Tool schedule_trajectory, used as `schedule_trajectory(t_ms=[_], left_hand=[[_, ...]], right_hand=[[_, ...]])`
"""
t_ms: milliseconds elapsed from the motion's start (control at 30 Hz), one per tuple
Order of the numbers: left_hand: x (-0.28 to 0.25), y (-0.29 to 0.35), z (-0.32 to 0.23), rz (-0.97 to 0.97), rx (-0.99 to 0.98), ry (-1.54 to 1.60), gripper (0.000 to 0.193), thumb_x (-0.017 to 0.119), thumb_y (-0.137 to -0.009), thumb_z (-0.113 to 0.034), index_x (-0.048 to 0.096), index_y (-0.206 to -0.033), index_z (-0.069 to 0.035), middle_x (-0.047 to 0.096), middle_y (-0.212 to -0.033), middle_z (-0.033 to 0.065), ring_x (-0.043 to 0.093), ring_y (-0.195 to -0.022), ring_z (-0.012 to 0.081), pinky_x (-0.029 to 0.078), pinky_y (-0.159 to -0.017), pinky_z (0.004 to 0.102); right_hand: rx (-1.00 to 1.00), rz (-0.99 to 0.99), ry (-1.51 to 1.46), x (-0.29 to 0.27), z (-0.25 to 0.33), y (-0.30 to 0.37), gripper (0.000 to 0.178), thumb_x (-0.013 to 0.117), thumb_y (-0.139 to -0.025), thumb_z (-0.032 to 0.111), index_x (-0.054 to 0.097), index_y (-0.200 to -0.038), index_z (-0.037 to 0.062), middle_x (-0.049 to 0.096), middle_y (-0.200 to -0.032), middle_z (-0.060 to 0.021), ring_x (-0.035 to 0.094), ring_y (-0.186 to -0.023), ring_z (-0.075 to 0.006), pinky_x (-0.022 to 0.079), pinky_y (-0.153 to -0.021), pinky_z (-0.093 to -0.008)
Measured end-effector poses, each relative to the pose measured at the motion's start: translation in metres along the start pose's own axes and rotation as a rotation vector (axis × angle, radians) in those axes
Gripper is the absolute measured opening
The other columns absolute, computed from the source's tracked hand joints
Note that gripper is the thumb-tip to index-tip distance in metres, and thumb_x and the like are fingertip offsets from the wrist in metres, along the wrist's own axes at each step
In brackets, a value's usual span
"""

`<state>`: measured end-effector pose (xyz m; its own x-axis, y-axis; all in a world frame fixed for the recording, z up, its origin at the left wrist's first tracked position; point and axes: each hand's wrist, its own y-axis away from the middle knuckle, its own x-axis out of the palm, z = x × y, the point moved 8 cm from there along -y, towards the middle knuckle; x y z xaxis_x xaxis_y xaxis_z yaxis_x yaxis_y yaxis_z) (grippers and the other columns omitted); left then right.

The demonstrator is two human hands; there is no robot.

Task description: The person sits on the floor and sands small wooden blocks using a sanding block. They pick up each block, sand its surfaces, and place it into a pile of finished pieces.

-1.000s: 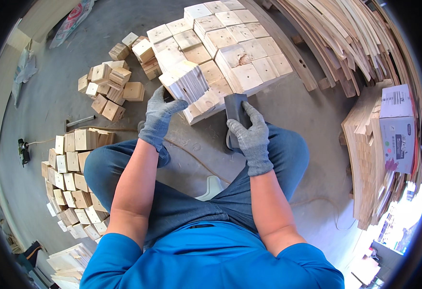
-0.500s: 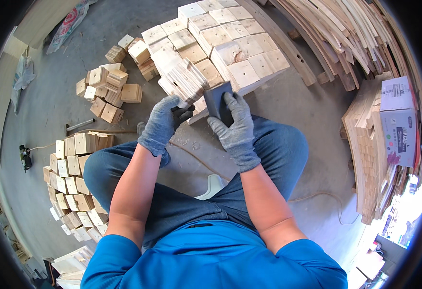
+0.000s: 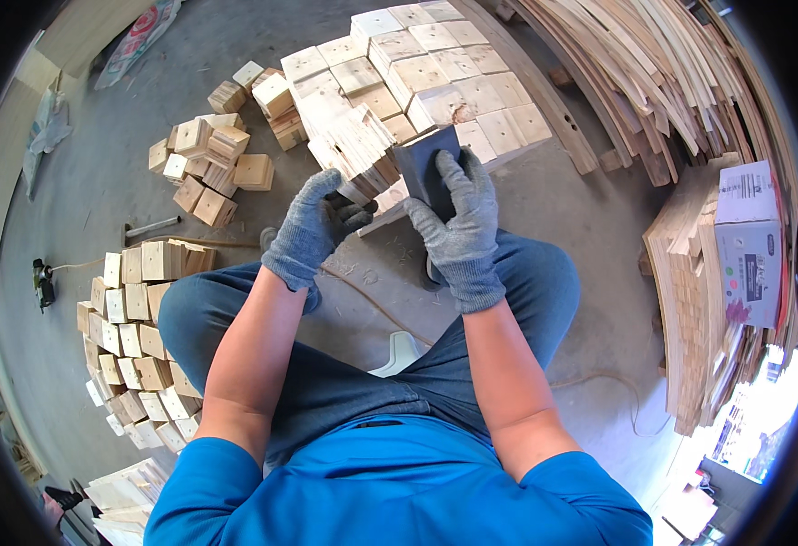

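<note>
Both my hands wear grey work gloves with darker fingertips. My left hand (image 3: pixel 315 218) is closed round the lower end of a layered wooden block (image 3: pixel 355 153), its fingers partly hidden beneath. In my right hand (image 3: pixel 461 223) is a dark grey rectangular sanding block (image 3: pixel 428 168), gripped with the thumb and fingers on its near face. The sanding block stands on edge, tilted, beside the wooden block's right side; I cannot tell whether they touch. Just beyond my hands, a large stack of pale wooden blocks (image 3: pixel 458 64) spreads out, most with a small hole in the top.
Loose wooden blocks (image 3: pixel 208 164) lie in a heap at far left. Rows of stacked blocks (image 3: pixel 131 341) stand by my left knee, near a hammer (image 3: pixel 151 227). Long timber strips (image 3: pixel 636 73) lie at far right, with a carton (image 3: pixel 749 241) on piled wood. A cord (image 3: pixel 363 296) crosses the floor.
My right hand and the sanding block have moved slightly up and to the right. My left hand still holds the wooden block, almost in the same place. The whole view has shifted slightly.
</note>
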<state>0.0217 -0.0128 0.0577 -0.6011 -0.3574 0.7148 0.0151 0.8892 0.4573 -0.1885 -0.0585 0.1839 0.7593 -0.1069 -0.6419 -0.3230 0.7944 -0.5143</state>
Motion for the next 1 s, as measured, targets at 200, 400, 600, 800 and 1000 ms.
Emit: schedule_trajectory(t_ms=[200, 400, 600, 800, 1000], left_hand=[[0.008, 0.004, -0.018, 0.03, 0.093, -0.043, 0.089, 0.073, -0.094, -0.053, 0.043, -0.153, 0.006, 0.06, -0.134, 0.0297, 0.071, -0.113, 0.039, 0.064, -0.096, 0.0475], [0.001, 0.0, -0.009, -0.05, 0.018, 0.003, 0.092, 0.073, -0.093, -0.054, 0.041, -0.153, 0.008, 0.061, -0.133, 0.0296, 0.071, -0.114, 0.0409, 0.063, -0.098, 0.0469], [0.01, 0.003, -0.007, -0.006, 0.026, -0.011, 0.093, 0.073, -0.093, -0.056, 0.041, -0.155, 0.006, 0.058, -0.137, 0.0304, 0.07, -0.117, 0.0397, 0.064, -0.098, 0.0457], [0.014, 0.01, -0.028, 0.049, 0.135, 0.025, 0.093, 0.069, -0.094, -0.063, 0.044, -0.155, 0.003, 0.061, -0.136, 0.0284, 0.071, -0.113, 0.0353, 0.064, -0.097, 0.0436], [0.004, 0.004, -0.034, 0.021, 0.146, 0.031, 0.085, 0.07, -0.096, -0.059, 0.049, -0.151, 0.002, 0.064, -0.131, 0.0275, 0.072, -0.113, 0.0352, 0.064, -0.094, 0.044]], right_hand=[[0.252, 0.175, 0.261, 0.01, -0.032, 0.027, 0.066, 0.091, -0.079, 0.026, 0.07, -0.141, 0.0154, 0.053, -0.152, -0.0286, 0.056, -0.131, -0.0476, 0.045, -0.11, -0.0566], [0.063, -0.011, 0.123, -0.009, 0.003, -0.003, 0.068, 0.092, -0.081, 0.026, 0.068, -0.143, 0.0144, 0.053, -0.151, -0.0319, 0.058, -0.13, -0.048, 0.045, -0.112, -0.0564], [0.061, 0.012, -0.086, 0.017, -0.013, 0.004, 0.073, 0.093, -0.078, 0.026, 0.066, -0.144, 0.0136, 0.053, -0.152, -0.0313, 0.056, -0.135, -0.0496, 0.044, -0.116, -0.0541], [0.357, 0.201, 0.132, 0.031, -0.055, 0.035, 0.074, 0.093, -0.078, 0.023, 0.066, -0.145, 0.0103, 0.055, -0.151, -0.0296, 0.054, -0.138, -0.0461, 0.042, -0.119, -0.0522], [0.358, 0.139, 0.036, 0.024, -0.059, 0.032, 0.075, 0.095, -0.078, 0.022, 0.065, -0.144, 0.004, 0.056, -0.15, -0.0283, 0.056, -0.137, -0.043, 0.045, -0.119, -0.0482]])
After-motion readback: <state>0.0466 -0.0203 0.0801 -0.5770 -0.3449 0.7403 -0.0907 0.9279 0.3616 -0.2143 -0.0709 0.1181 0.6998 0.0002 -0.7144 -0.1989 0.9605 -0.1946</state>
